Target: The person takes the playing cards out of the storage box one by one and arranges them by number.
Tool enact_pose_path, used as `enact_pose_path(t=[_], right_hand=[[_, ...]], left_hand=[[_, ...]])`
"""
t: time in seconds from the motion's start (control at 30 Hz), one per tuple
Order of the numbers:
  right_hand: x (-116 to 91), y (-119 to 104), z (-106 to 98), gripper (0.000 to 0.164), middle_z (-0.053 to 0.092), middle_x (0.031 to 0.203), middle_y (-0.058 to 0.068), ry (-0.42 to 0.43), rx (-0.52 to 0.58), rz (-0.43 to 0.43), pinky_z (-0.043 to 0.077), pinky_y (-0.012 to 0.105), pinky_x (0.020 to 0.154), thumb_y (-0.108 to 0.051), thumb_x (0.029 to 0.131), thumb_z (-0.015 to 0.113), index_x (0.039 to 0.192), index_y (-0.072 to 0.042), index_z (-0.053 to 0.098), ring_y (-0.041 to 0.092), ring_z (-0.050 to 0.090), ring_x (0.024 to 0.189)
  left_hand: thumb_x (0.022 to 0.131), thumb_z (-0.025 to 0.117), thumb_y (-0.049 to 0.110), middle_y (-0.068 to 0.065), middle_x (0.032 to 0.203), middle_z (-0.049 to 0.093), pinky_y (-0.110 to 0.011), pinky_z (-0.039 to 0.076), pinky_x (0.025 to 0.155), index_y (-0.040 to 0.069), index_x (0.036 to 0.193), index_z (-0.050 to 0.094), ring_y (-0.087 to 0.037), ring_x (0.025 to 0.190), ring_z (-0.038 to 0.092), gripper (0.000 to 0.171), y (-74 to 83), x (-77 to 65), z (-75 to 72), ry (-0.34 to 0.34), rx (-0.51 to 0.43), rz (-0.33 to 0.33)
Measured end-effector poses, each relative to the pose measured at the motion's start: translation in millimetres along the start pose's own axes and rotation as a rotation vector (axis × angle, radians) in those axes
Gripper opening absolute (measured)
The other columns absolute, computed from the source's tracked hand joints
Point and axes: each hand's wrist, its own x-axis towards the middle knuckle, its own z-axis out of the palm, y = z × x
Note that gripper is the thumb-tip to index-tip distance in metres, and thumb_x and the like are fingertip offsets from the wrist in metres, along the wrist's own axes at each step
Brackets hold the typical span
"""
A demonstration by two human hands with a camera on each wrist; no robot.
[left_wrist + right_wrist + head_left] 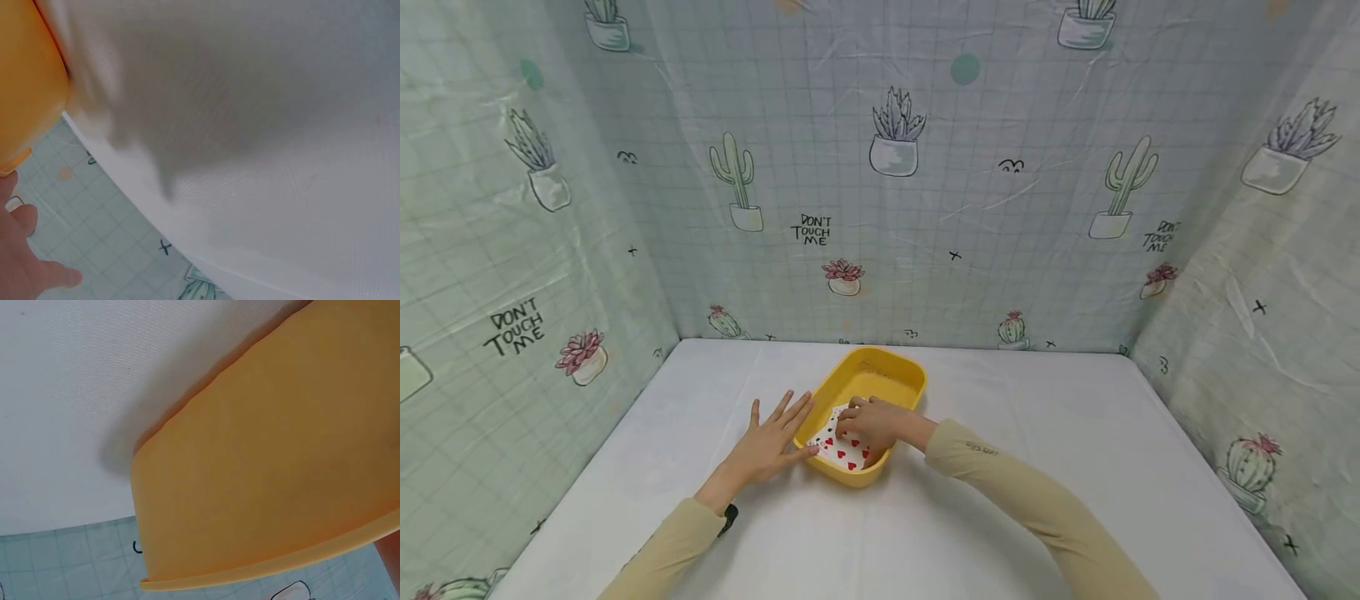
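A yellow plastic basin (887, 387) stands at a slant on the white table. White playing cards (842, 454) with red hearts and some black pips lie in its near end. My right hand (876, 423) reaches over the right rim into the basin, fingers bent over the cards and thumb by their near right edge. Part of the cards is hidden under that hand. My left hand (767, 446) is spread at the basin's left side, its thumb and fingertips right at the rim. The left wrist view shows the left hand (22, 256) below the basin's outer wall (28, 69).
The white tabletop (1037, 408) extends around the basin. Fabric printed with cacti (895, 250) hangs behind the table and at both sides. A dark band (727, 519) circles the left wrist. In the right wrist view the basin's wall (269, 469) fills much of the picture.
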Motion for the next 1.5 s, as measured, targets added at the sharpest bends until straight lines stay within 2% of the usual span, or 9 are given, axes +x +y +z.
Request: enact_pose_path(t=[0.13,0.27,0.53,0.7,0.87,1.07,1.27,1.37,1.5], right_hand=[[4,0,3,0.066,0.044,0.131,-0.011,0.014,-0.012,0.011,0.036,0.039,0.101,-0.055,0.065,0.069,0.124,-0.037,0.044,0.014,0.034,0.118],[6,0,4,0.072,0.042,0.131,-0.009,0.002,-0.002,0.039,0.037,0.039,0.101,-0.058,0.063,0.069,0.126,-0.036,0.042,0.014,0.034,0.117],[6,4,5,0.075,0.04,0.129,-0.006,-0.027,0.069,0.1,0.037,0.04,0.1,-0.059,0.06,0.071,0.125,-0.035,0.042,0.016,0.033,0.114],[4,4,5,0.076,0.039,0.129,-0.005,-0.024,0.125,0.134,0.035,0.042,0.102,-0.058,0.058,0.072,0.123,-0.034,0.042,0.016,0.032,0.116],[1,4,4,0.078,0.04,0.129,-0.004,-0.018,0.109,0.133,0.036,0.042,0.102,-0.06,0.058,0.072,0.124,-0.032,0.041,0.017,0.033,0.117],[-1,5,2,0.082,0.04,0.127,-0.004,0.009,0.099,0.137,0.037,0.039,0.1,-0.063,0.056,0.071,0.125,-0.031,0.04,0.018,0.034,0.114],[-10,11,-9,0.088,0.037,0.13,-0.002,0.06,0.151,0.157,0.031,0.045,0.105,-0.065,0.052,0.071,0.126,-0.028,0.042,0.021,0.03,0.121],[-18,13,-14,0.087,0.038,0.129,-0.001,0.09,0.166,0.158,0.029,0.046,0.106,-0.064,0.053,0.072,0.126,-0.025,0.045,0.023,0.03,0.122],[-27,15,-16,0.085,0.038,0.126,-0.001,0.118,0.15,0.153,0.032,0.04,0.105,-0.064,0.057,0.07,0.127,-0.023,0.045,0.022,0.03,0.12]], left_hand=[[0.083,0.045,0.058,0.0,0.15,0.02,-0.069,0.002,0.101,0.015,0.143,0.022,-0.031,0.138,0.016,0.077,-1.1,-1.2,0.3,0.018,-0.024,0.008],[0.083,0.046,0.058,-0.003,0.149,0.023,-0.07,0.002,0.099,0.013,0.142,0.025,-0.034,0.136,0.019,0.077,-2.2,-1.8,2.5,0.044,-0.046,0.021],[0.084,0.041,0.061,0.002,0.151,0.018,-0.067,0.002,0.102,0.018,0.144,0.018,-0.028,0.139,0.013,0.077,0.0,-1.6,-0.5,-0.006,-0.028,-0.003],[0.083,0.043,0.06,0.001,0.15,0.02,-0.068,0.001,0.101,0.017,0.143,0.021,-0.029,0.138,0.014,0.077,1.1,-1.9,-0.5,0.008,-0.042,0.004],[0.083,0.043,0.06,0.001,0.149,0.022,-0.069,0.003,0.101,0.017,0.143,0.022,-0.03,0.138,0.016,0.077,1.7,-2.4,-0.6,0.016,-0.03,0.002],[0.083,0.043,0.06,0.001,0.149,0.022,-0.069,0.005,0.1,0.017,0.143,0.022,-0.029,0.138,0.016,0.077,2.5,-2.9,0.3,0.024,-0.014,0.001],[0.083,0.041,0.061,0.001,0.15,0.021,-0.068,0.003,0.101,0.017,0.143,0.021,-0.029,0.138,0.015,0.077,3.0,-3.1,1.0,0.015,-0.015,-0.009],[0.083,0.042,0.06,0.0,0.149,0.022,-0.068,0.002,0.101,0.017,0.143,0.021,-0.03,0.138,0.015,0.077,3.7,-3.4,0.9,0.019,-0.017,-0.008],[0.083,0.042,0.06,0.001,0.15,0.02,-0.068,0.0,0.101,0.017,0.143,0.02,-0.029,0.138,0.014,0.077,4.9,-3.8,0.6,0.009,-0.024,-0.017]])
